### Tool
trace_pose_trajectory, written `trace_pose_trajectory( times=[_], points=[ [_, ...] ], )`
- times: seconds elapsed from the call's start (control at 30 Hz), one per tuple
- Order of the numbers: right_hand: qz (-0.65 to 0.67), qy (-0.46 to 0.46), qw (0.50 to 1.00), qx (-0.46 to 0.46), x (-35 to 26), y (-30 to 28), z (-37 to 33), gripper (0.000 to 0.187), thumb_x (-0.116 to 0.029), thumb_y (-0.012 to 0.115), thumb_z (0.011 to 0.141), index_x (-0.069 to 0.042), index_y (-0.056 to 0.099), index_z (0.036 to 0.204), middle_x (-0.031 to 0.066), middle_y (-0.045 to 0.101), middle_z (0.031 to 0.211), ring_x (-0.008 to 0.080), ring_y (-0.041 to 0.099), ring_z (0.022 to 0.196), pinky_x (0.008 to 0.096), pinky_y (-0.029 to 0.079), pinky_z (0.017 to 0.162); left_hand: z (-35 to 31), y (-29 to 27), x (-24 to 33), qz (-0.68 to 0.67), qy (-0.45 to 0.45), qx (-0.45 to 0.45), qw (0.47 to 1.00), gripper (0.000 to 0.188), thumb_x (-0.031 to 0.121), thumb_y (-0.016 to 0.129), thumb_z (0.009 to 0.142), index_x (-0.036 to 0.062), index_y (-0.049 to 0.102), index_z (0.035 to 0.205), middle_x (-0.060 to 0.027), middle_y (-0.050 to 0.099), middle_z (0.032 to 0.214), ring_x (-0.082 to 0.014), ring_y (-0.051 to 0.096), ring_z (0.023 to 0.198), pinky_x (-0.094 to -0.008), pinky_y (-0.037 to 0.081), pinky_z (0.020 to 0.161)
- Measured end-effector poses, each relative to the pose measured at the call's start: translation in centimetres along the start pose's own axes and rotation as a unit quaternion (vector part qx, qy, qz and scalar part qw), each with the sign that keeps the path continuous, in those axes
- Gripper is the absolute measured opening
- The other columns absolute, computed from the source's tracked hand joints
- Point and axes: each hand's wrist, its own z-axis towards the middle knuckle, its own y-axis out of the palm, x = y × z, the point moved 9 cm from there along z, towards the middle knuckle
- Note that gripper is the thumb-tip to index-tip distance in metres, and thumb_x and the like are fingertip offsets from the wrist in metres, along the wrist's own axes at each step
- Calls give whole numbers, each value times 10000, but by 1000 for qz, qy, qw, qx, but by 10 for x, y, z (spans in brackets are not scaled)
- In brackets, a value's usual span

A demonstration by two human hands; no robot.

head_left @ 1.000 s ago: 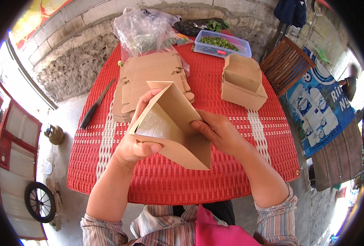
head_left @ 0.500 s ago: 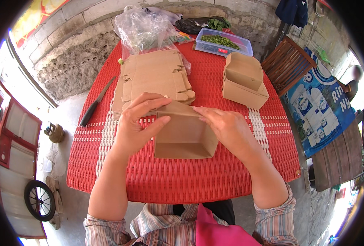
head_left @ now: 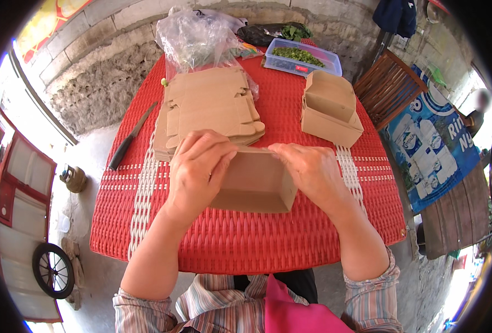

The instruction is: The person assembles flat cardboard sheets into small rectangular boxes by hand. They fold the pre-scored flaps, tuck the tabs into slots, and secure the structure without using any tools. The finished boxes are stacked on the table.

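A brown cardboard box (head_left: pixel 257 186) stands partly folded on the red woven table, its inside facing me. My left hand (head_left: pixel 199 166) grips its upper left corner, fingers bent over the edge and thumb pressed in. At the upper right corner my right hand (head_left: pixel 310 169) pinches the edge between thumb and fingers. The fingers hide both of these corners. Just behind the box lies a stack of flat cardboard box blanks (head_left: pixel 207 102). A folded cardboard box (head_left: pixel 332 119) stands to the right with its lid raised.
A dark-handled knife (head_left: pixel 129 141) lies at the table's (head_left: pixel 246 244) left side. Toward the back are a clear plastic bag (head_left: pixel 193 41), a plastic container (head_left: pixel 335 66) of chopped greens and a black bag (head_left: pixel 257 34). A wooden chair (head_left: pixel 387 89) stands beyond the right edge.
My left hand has moved right and its fingers have closed over the box's left corner. My right hand has shifted slightly along the upper right edge.
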Motion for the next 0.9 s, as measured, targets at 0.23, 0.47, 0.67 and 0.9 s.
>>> trace_pose_trajectory(
  times=[0.23, 0.47, 0.67, 0.9],
  points=[
    [76, 191, 977, 61, 40, -23, 5, 188, -146, 629, 939, -7, 686, 1052, 133, 726, 974, 310, 702, 831, 381, 559, 700, -19, 37, -34, -514, -178, -31, 839, 1025, 332, 880, 743, 107, 218, 1493, -137, 346, 1450, -268, 410, 1330, -418, 425, 1031],
    [196, 115, 974, -4, 43, 9, 4, 296, -216, 595, 982, -62, 643, 1231, 164, 690, 1087, 327, 663, 1002, 396, 519, 865, -19, 49, -33, -490, -186, -54, 850, 1137, 312, 899, 685, 121, 161, 1528, -140, 395, 1424, -261, 402, 1339, -426, 347, 1106],
    [200, 109, 972, 57, 59, -14, 6, 376, -273, 562, 1005, -101, 578, 1340, 141, 637, 1215, 302, 610, 1109, 389, 483, 937, -23, 55, -38, -583, -229, -44, 778, 1104, 384, 838, 723, 100, 170, 1554, -117, 406, 1442, -263, 392, 1366, -438, 331, 1122],
    [-150, 141, 970, 130, 100, -36, -7, 365, -261, 616, 961, -113, 606, 1294, 102, 638, 1194, 289, 585, 1134, 450, 382, 1064, -39, 70, -49, -645, -325, -61, 689, 1026, 371, 810, 768, 48, 208, 1533, -126, 457, 1428, -265, 446, 1340, -441, 396, 1079]
  ],
)
